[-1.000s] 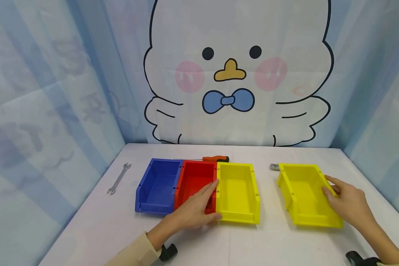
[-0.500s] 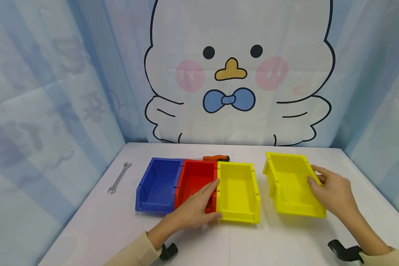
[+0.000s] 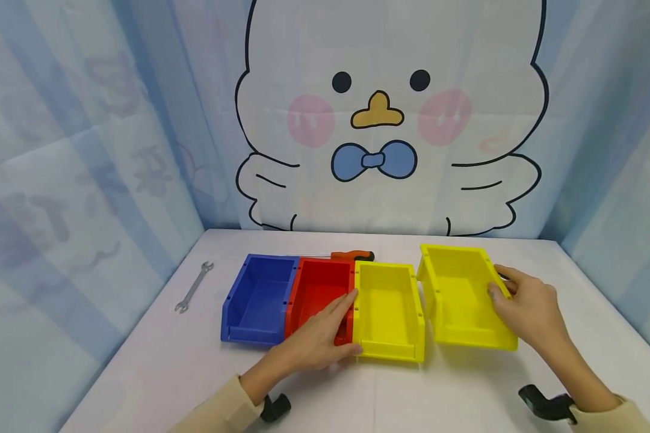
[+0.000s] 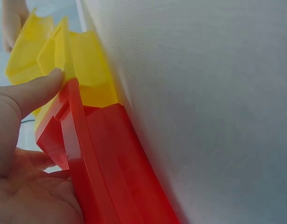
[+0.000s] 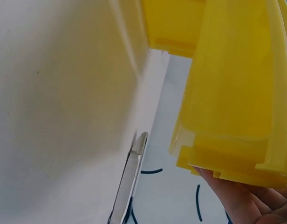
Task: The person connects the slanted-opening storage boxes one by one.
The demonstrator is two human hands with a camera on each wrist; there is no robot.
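Note:
My right hand (image 3: pixel 528 307) pinches the right wall of a yellow storage bin (image 3: pixel 460 294), thumb inside. The right wrist view shows this bin (image 5: pixel 232 84) held off the table. Its left edge is close beside a second yellow bin (image 3: pixel 387 307); I cannot tell whether they touch. That one stands at the right end of a row with a red bin (image 3: pixel 322 279) and a blue bin (image 3: pixel 262 294). My left hand (image 3: pixel 319 343) reaches over the red bin with fingers extended, fingertips at the red-yellow seam. Its thumb (image 4: pixel 41 91) touches the standing yellow bin's front edge.
An open-ended wrench (image 3: pixel 194 288) lies left of the row. Behind the red bin is a screwdriver with an orange and black handle (image 3: pixel 352 255). A metal object (image 5: pixel 129 179) lies on the white table (image 3: pixel 390 403) near the raised bin. Curtains surround the table.
My right hand has raised the yellow bin and carried it left, close to the standing yellow bin. My left hand and the row of bins have stayed in place.

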